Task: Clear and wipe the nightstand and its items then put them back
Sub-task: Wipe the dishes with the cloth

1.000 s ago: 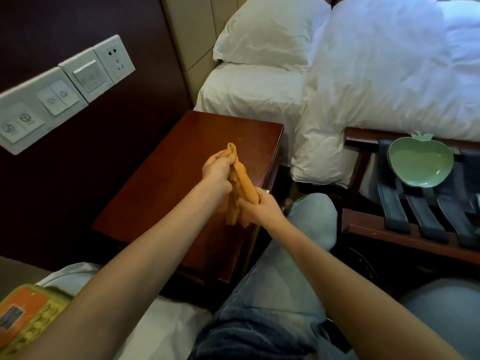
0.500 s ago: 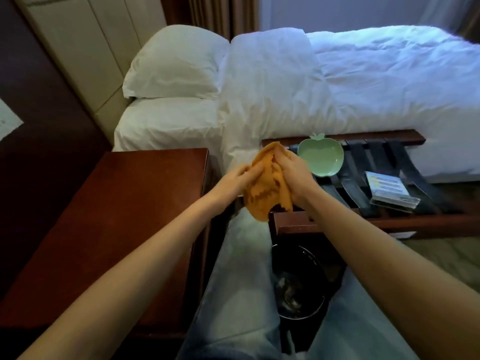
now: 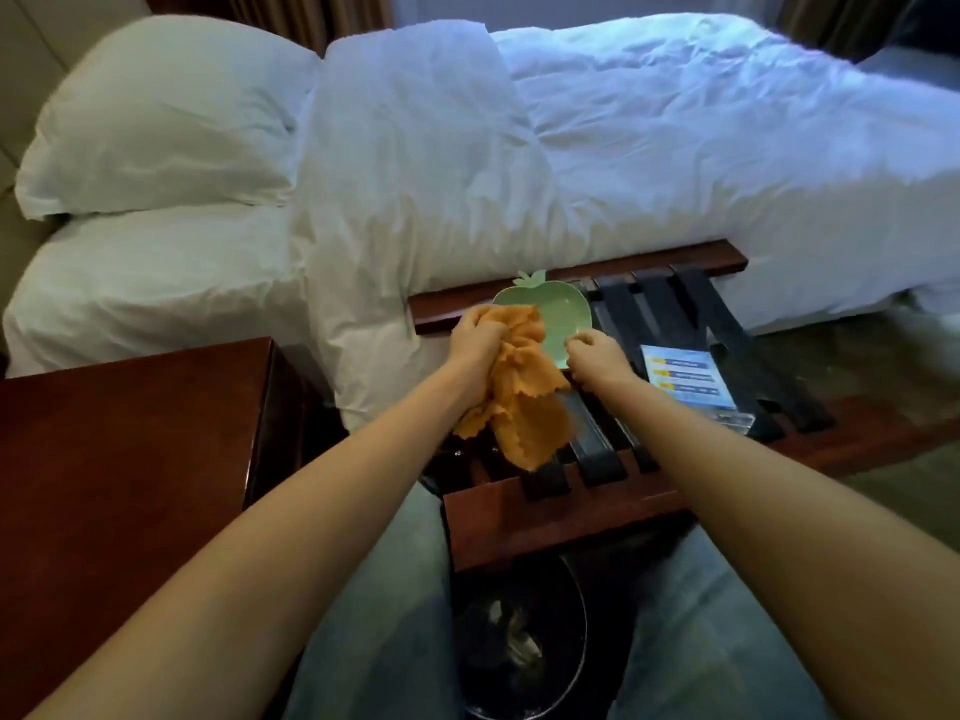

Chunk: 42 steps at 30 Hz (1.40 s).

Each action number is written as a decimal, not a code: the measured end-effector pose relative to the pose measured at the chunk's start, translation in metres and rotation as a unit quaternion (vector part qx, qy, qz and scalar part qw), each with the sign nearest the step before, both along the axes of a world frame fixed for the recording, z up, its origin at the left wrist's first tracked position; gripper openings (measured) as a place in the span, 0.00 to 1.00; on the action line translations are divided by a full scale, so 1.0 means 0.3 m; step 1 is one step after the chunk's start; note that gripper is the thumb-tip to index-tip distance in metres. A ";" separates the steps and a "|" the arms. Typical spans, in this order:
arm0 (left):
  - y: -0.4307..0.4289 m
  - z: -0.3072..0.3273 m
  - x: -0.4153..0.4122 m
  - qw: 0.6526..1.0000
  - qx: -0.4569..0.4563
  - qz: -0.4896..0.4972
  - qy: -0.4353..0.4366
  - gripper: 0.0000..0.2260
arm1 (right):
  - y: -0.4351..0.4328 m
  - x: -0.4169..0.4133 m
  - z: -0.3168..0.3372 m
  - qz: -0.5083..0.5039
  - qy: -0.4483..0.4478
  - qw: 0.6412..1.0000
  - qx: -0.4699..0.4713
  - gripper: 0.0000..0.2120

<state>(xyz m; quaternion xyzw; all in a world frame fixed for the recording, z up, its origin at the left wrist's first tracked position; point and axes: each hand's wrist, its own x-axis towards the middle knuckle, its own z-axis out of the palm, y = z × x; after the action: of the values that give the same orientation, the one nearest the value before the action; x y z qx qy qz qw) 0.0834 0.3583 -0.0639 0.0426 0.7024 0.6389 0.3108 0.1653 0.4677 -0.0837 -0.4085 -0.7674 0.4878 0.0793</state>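
My left hand [image 3: 475, 337] grips a crumpled orange cloth [image 3: 519, 407] that hangs down over the left part of a green apple-shaped dish [image 3: 563, 309]. The dish lies on the black straps of a wooden luggage rack [image 3: 561, 506]. My right hand [image 3: 597, 356] has its fingers curled at the dish's near right rim and seems to pinch it. The dark red nightstand [image 3: 130, 444] stands at the left with a bare top. A printed card in a clear holder [image 3: 685, 379] lies on the rack to the right of the dish.
A white bed [image 3: 675, 174] with a pillow [image 3: 156, 116] fills the back, close behind the rack. A dark waste bin [image 3: 519, 646] sits on the floor under the rack's near rail, between my knees.
The view swung right from the nightstand to the rack. Both hands moved forward with the cloth to the dish. My right hand let go of the cloth and went to the dish's rim.
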 end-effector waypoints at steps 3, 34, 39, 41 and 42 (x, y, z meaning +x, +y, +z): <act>0.112 -0.104 -0.089 0.996 -0.089 0.020 -0.017 0.10 | 0.109 -0.040 -0.082 0.014 -0.079 0.994 0.072 0.16; 0.064 -0.100 -0.074 0.954 -0.209 0.019 0.214 0.12 | 0.049 -0.019 -0.033 -0.155 0.110 0.978 -0.087 0.15; -0.044 0.020 0.044 0.946 -0.096 0.128 0.282 0.12 | -0.064 0.106 0.093 -0.129 0.192 0.973 -0.022 0.17; -0.073 0.120 0.107 0.924 -0.011 0.175 0.340 0.14 | -0.109 0.149 0.127 -0.116 0.202 0.972 0.001 0.22; -0.082 0.166 0.142 0.911 0.015 0.174 0.372 0.14 | -0.130 0.168 0.142 -0.110 0.210 0.971 0.013 0.23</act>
<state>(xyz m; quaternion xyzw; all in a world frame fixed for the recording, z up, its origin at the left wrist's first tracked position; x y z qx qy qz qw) 0.1259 0.3337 -0.0140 0.1593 0.7537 0.6313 -0.0902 0.2157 0.4287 -0.0412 -0.3776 -0.6901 0.5413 0.2970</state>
